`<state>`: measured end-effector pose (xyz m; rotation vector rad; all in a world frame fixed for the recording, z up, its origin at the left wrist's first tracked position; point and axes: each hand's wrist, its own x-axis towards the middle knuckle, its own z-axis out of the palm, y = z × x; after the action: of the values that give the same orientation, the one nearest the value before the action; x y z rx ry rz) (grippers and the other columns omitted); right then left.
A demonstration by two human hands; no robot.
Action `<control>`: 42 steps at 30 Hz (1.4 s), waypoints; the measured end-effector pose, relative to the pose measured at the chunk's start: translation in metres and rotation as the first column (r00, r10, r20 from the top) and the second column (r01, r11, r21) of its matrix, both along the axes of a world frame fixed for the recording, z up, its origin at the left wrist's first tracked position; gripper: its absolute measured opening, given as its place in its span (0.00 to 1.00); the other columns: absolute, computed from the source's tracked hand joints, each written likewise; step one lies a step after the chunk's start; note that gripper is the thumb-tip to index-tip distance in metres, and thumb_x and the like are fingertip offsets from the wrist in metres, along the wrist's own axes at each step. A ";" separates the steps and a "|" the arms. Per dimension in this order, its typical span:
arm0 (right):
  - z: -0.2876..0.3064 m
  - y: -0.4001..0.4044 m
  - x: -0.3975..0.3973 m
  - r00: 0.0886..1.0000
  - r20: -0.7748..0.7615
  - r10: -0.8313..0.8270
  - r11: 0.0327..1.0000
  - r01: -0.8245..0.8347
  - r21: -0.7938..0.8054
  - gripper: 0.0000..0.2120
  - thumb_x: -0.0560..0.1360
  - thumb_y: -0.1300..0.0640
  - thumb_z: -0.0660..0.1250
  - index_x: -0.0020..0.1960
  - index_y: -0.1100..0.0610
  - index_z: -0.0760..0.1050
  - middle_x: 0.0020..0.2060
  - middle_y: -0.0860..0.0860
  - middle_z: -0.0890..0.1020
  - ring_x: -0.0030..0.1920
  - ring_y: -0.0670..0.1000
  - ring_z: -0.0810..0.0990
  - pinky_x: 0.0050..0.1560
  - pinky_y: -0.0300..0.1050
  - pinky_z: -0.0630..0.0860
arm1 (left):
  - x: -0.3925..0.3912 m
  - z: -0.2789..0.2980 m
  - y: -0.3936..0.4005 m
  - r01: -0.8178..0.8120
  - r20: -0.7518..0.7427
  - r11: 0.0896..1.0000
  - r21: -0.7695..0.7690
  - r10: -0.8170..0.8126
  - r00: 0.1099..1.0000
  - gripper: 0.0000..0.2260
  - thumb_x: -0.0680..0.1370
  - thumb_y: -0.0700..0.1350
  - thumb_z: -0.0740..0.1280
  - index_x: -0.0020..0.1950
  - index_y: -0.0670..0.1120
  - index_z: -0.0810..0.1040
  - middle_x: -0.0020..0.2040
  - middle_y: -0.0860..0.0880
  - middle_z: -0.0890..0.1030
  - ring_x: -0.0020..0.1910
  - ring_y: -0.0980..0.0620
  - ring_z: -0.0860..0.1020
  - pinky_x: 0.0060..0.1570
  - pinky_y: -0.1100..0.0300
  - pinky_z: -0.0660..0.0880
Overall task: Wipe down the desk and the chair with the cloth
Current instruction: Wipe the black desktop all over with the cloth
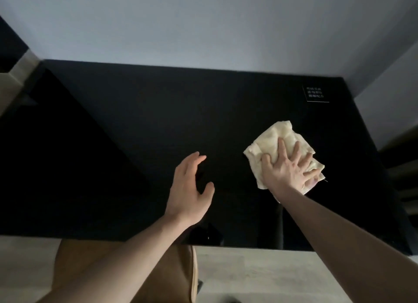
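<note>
Your two bare forearms reach in from the bottom edge, and between them, just under the near rim of the worktop, sits the tan chair on a pale floor. Your right hand lies flat on the cream cloth, fingers spread and straight, pressing it against the black surface rather than clutching it; that grip is wide, palm down. You have the cloth on the right half of the worktop, crumpled, with its folds fanning out beyond your fingertips and a loose corner showing past the little finger. Your left hand is well apart from the cloth, near the middle of the worktop, fingers relaxed and slightly bent, thumb out to the side, holding nothing; whether it touches the surface you cannot tell. Toward the far right corner a small dark card with white lettering stands, too small to read. Behind the worktop rises a plain grey wall.
</note>
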<state>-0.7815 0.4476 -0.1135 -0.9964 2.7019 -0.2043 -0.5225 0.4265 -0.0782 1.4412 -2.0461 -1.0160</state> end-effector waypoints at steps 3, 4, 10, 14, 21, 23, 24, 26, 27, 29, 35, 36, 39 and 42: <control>0.002 -0.018 0.039 0.999 -0.003 0.044 0.999 -0.044 0.015 0.34 0.81 0.32 0.51 0.85 0.35 0.50 0.87 0.52 0.46 0.85 0.65 0.36 0.77 0.76 0.31 | 0.098 -0.003 -0.018 -0.089 0.107 0.993 -0.082 0.098 0.989 0.31 0.80 0.49 0.73 0.81 0.53 0.67 0.82 0.56 0.65 0.81 0.55 0.61 0.79 0.54 0.61; 0.002 -0.024 0.055 0.998 -0.003 0.067 0.998 -0.067 0.013 0.34 0.81 0.32 0.52 0.85 0.35 0.50 0.87 0.52 0.46 0.85 0.65 0.37 0.77 0.76 0.31 | 0.136 -0.005 -0.026 -0.130 0.169 0.984 -0.120 0.149 0.974 0.30 0.79 0.51 0.72 0.81 0.50 0.69 0.82 0.52 0.67 0.81 0.51 0.64 0.80 0.51 0.62; 0.003 -0.066 0.176 0.969 -0.011 0.246 0.969 -0.246 0.011 0.34 0.81 0.32 0.50 0.85 0.35 0.48 0.87 0.51 0.45 0.84 0.64 0.35 0.78 0.76 0.33 | 0.358 -0.013 -0.082 -0.381 0.610 0.911 -0.157 0.393 0.688 0.43 0.74 0.70 0.67 0.82 0.46 0.67 0.82 0.41 0.65 0.79 0.34 0.63 0.76 0.33 0.63; 0.003 -0.099 0.272 0.925 0.021 0.379 0.925 -0.379 -0.005 0.34 0.82 0.31 0.49 0.85 0.34 0.45 0.87 0.50 0.42 0.84 0.65 0.33 0.77 0.75 0.32 | 0.428 0.007 -0.099 -0.596 0.659 0.799 0.076 0.408 0.632 0.61 0.60 0.83 0.60 0.87 0.54 0.51 0.85 0.41 0.53 0.84 0.35 0.50 0.79 0.32 0.54; 0.003 -0.156 0.421 0.813 0.062 0.579 0.815 -0.579 -0.020 0.35 0.82 0.32 0.51 0.86 0.36 0.45 0.87 0.52 0.41 0.84 0.67 0.33 0.76 0.77 0.32 | 0.443 0.018 -0.113 -0.470 0.699 0.769 0.434 0.041 0.713 0.78 0.51 0.84 0.71 0.80 0.55 0.22 0.80 0.50 0.19 0.81 0.35 0.27 0.78 0.28 0.39; 0.004 -0.170 0.459 0.782 0.071 0.619 0.784 -0.620 -0.015 0.34 0.82 0.32 0.50 0.86 0.36 0.45 0.87 0.52 0.40 0.83 0.67 0.33 0.75 0.78 0.31 | 0.447 0.020 -0.116 -0.443 0.696 0.764 0.469 -0.011 0.718 0.80 0.50 0.83 0.72 0.79 0.53 0.19 0.77 0.47 0.17 0.80 0.33 0.25 0.78 0.28 0.39; 0.005 -0.175 0.479 0.762 0.080 0.643 0.765 -0.644 -0.016 0.34 0.82 0.32 0.50 0.86 0.36 0.45 0.86 0.52 0.40 0.83 0.67 0.32 0.75 0.78 0.31 | 0.449 0.021 -0.118 -0.436 0.692 0.758 0.486 -0.029 0.721 0.82 0.49 0.83 0.73 0.78 0.53 0.18 0.76 0.47 0.16 0.80 0.32 0.25 0.77 0.27 0.39; 0.006 -0.179 0.517 0.697 0.098 0.710 0.702 -0.712 -0.019 0.34 0.82 0.32 0.49 0.86 0.36 0.46 0.86 0.51 0.39 0.83 0.67 0.30 0.73 0.78 0.29 | 0.451 0.023 -0.120 -0.425 0.693 0.743 0.517 -0.073 0.717 0.84 0.45 0.85 0.73 0.76 0.54 0.16 0.75 0.47 0.14 0.80 0.32 0.25 0.77 0.25 0.40; 0.006 -0.178 0.533 0.653 0.103 0.751 0.657 -0.753 -0.019 0.34 0.82 0.32 0.49 0.86 0.37 0.46 0.86 0.51 0.40 0.83 0.68 0.30 0.73 0.78 0.29 | 0.452 0.024 -0.121 -0.424 0.700 0.737 0.527 -0.092 0.708 0.85 0.43 0.85 0.73 0.75 0.54 0.15 0.75 0.47 0.14 0.80 0.32 0.25 0.76 0.25 0.41; 0.006 -0.175 0.550 0.576 0.112 0.810 0.583 -0.812 -0.040 0.34 0.82 0.32 0.50 0.86 0.36 0.47 0.86 0.50 0.41 0.83 0.67 0.31 0.74 0.77 0.29 | 0.454 0.027 -0.124 -0.427 0.706 0.721 0.546 -0.122 0.697 0.85 0.42 0.84 0.73 0.71 0.54 0.13 0.73 0.46 0.13 0.79 0.31 0.25 0.76 0.24 0.42; 0.006 -0.188 0.496 0.452 0.061 0.890 0.453 -0.892 -0.005 0.35 0.78 0.28 0.50 0.83 0.31 0.47 0.86 0.47 0.45 0.85 0.60 0.36 0.80 0.71 0.33 | 0.456 0.034 -0.130 -0.408 0.690 0.675 0.615 -0.209 0.693 0.85 0.37 0.85 0.71 0.62 0.54 0.08 0.67 0.44 0.09 0.77 0.29 0.23 0.76 0.22 0.42; 0.007 -0.195 0.484 0.454 0.048 0.890 0.455 -0.891 0.002 0.35 0.78 0.27 0.50 0.83 0.31 0.48 0.86 0.47 0.46 0.85 0.59 0.37 0.80 0.70 0.34 | 0.457 0.034 -0.131 -0.403 0.685 0.669 0.625 -0.221 0.695 0.86 0.36 0.85 0.70 0.63 0.53 0.08 0.67 0.43 0.08 0.77 0.29 0.23 0.76 0.22 0.43; 0.008 -0.219 0.460 0.561 0.027 0.827 0.561 -0.828 0.010 0.34 0.78 0.27 0.49 0.82 0.31 0.48 0.86 0.46 0.45 0.85 0.59 0.38 0.81 0.70 0.34 | 0.459 0.029 -0.132 -0.387 0.668 0.675 0.627 -0.212 0.713 0.88 0.36 0.85 0.70 0.67 0.51 0.09 0.67 0.43 0.08 0.76 0.28 0.22 0.75 0.21 0.42; 0.007 -0.237 0.472 0.708 0.038 0.705 0.709 -0.704 -0.040 0.33 0.79 0.29 0.49 0.83 0.31 0.49 0.86 0.45 0.46 0.85 0.61 0.37 0.79 0.71 0.32 | 0.463 0.022 -0.131 -0.372 0.662 0.707 0.601 -0.179 0.728 0.88 0.38 0.84 0.73 0.69 0.52 0.10 0.67 0.45 0.08 0.77 0.29 0.22 0.75 0.21 0.42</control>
<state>-0.3098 0.2111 -0.1061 -1.9109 2.0623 -0.1007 -0.0591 0.2957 -0.0562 2.6606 -2.0458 -1.4782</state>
